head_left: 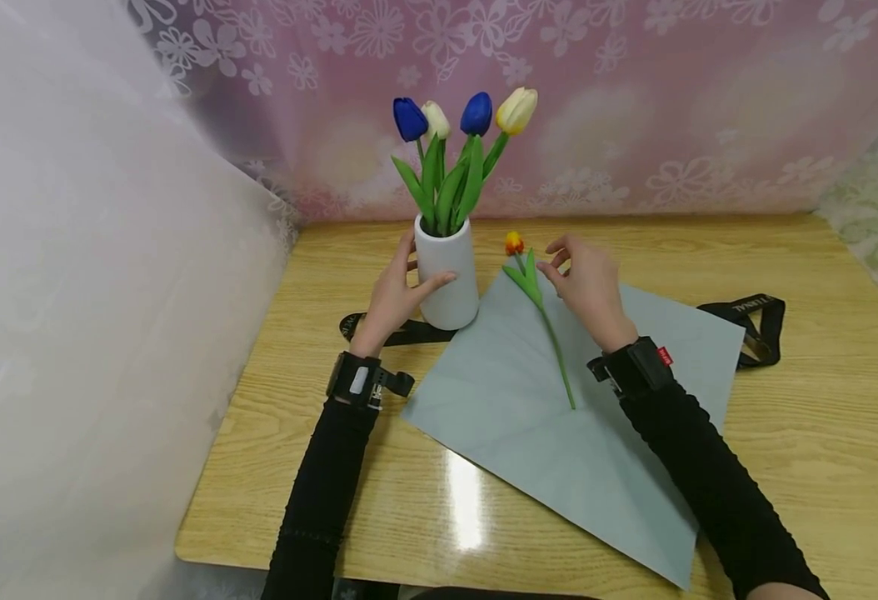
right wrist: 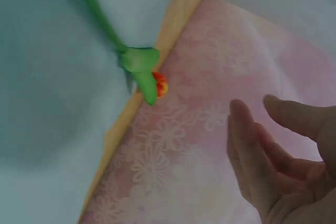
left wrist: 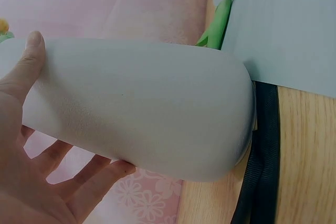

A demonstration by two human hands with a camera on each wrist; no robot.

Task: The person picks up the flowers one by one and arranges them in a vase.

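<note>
My left hand grips a white vase, thumb across its front and fingers along its other side; the left wrist view has the vase lying across it. Blue tulips and pale yellow tulips with green leaves stand in the vase. To its right, an orange-and-yellow tulip lies on a grey-blue sheet of paper, its bloom at the paper's far corner. Over the paper beside that bloom is my right hand, fingers loosely bent, thumb apart from them, with nothing held in the right wrist view.
A black ribbon runs beside the vase's base, and a looped black ribbon shows beyond the paper's right side. Behind the wooden table hangs a pink flowered curtain. White sheeting borders the left side.
</note>
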